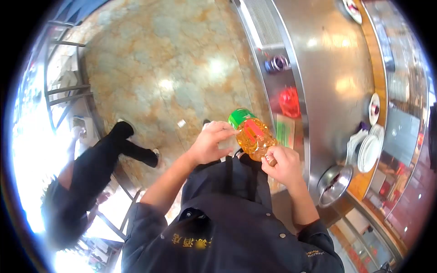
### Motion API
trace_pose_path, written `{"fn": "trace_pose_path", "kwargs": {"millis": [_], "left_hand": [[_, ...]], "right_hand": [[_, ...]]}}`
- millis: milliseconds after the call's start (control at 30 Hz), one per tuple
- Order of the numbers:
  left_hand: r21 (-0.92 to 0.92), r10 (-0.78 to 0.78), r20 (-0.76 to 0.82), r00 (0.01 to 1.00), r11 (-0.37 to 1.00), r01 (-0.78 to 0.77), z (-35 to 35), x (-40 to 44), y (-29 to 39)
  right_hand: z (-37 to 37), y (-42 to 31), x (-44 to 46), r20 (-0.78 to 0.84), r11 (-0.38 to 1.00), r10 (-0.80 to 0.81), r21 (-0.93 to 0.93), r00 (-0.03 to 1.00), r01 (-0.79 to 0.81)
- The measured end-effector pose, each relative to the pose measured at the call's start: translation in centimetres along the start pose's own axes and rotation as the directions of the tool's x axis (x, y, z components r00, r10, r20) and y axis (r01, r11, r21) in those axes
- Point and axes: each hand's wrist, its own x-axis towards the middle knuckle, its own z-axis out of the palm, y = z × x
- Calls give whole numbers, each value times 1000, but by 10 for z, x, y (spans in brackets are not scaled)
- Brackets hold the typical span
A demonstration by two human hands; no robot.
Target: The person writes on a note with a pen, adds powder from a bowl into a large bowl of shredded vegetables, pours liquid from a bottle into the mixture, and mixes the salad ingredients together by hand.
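In front of my body is a large clear bottle of amber cooking oil [256,142] with a green and red label. It lies tilted, its neck end towards my right and its green end pointing away to the left. My right hand [283,164] is wrapped round the neck end, and a brownish cap shows by the fingers. My left hand [213,142] is at the bottle's left side with fingers stretched out and apart, the fingertips at or close to the label. Whether they touch it I cannot tell.
On my right runs a steel counter [325,59], with a red bag [290,102] on the shelf below. Stacked white plates [368,152] and a metal bowl [334,185] stand at its right side. Another person [98,175] in dark clothes is to my left, near metal racks [68,91].
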Motion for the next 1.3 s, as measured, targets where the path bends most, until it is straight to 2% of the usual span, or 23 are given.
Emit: {"fn": "trace_pose_path", "kwargs": {"millis": [67, 100, 200, 233, 333, 367, 467, 500, 567, 600, 633, 667, 700, 733, 800, 833, 900, 967, 1000, 1067, 1100, 1200, 1300], "left_hand": [[3, 11, -142, 990, 1000, -11, -58, 17, 32], [124, 57, -140, 989, 992, -40, -97, 30, 44], [195, 130, 13, 991, 972, -130, -172, 63, 40], [140, 147, 27, 989, 979, -149, -195, 76, 32], [35, 143, 141, 980, 988, -149, -260, 109, -4], [-32, 136, 145, 980, 991, -133, -282, 114, -10], [56, -194, 136, 971, 981, 188, -335, 134, -30], [22, -318, 48, 947, 948, 317, -348, 138, -30], [-74, -535, -121, 836, 845, 530, -381, 152, -37], [-98, -551, -203, 810, 834, 543, -400, 156, -47], [-130, -564, -280, 777, 824, 552, -417, 159, -63], [-160, -572, -355, 739, 816, 555, -434, 160, -84], [-124, -458, -525, 717, 875, 468, -443, 156, -114], [-185, -512, -546, 663, 846, 500, -468, 156, -122], [-305, -609, -571, 551, 780, 546, -517, 154, -131], [-414, -651, -576, 495, 754, 510, -544, 154, -134], [-327, -581, -627, 519, 801, 501, -602, 159, -157], [-277, -496, -674, 548, 857, 435, -648, 166, -158], [-178, -396, -712, 580, 901, 397, -670, 170, -153], [44, -170, -766, 620, 949, 313, -728, 175, -151], [187, -141, -710, 690, 907, 377, -757, 174, -149], [262, -158, -664, 731, 867, 425, -843, 187, -146], [363, -108, -659, 744, 821, 441, -913, 213, -174]], "right_hand": [[-23, -28, 60, 42, 977, -206, -48, 978, 208], [-31, -40, 93, 52, 951, -298, -74, 953, 301], [-56, -81, 192, 193, 860, -490, -52, 850, 507], [-58, -90, 221, 267, 823, -533, -57, 803, 565], [-50, -108, 314, 347, 738, -637, 15, 689, 675], [-45, -106, 349, 385, 734, -648, 87, 657, 674], [-34, -107, 455, 389, 803, -594, 236, 704, 547], [-16, -97, 484, 332, 846, -528, 279, 781, 454], [16, -103, 532, 139, 895, -400, 272, 906, 353], [35, -106, 548, 51, 916, -313, 282, 948, 287], [66, -109, 561, 93, 866, -164, 490, 982, 98], [98, -116, 576, 170, 747, -23, 658, 985, -96], [120, -126, 596, 174, 728, -5, 675, 985, -116], [140, -136, 618, 179, 691, -22, 714, 984, -114], [171, -165, 658, 352, 485, 40, 811, 935, -326], [186, -180, 688, 458, 529, -2, 755, 889, -388], [205, -218, 738, 655, 618, -33, 607, 755, -499], [222, -258, 781, 615, 473, -83, 716, 784, -512], [224, -269, 801, 592, 401, -103, 760, 799, -512], [219, -297, 844, 509, 369, -154, 825, 847, -428], [215, -313, 867, 458, 347, -183, 858, 870, -379], [204, -355, 939, 389, 440, -291, 866, 874, -239], [211, -385, 1015, 378, 483, -262, 848, 888, -219]]}}
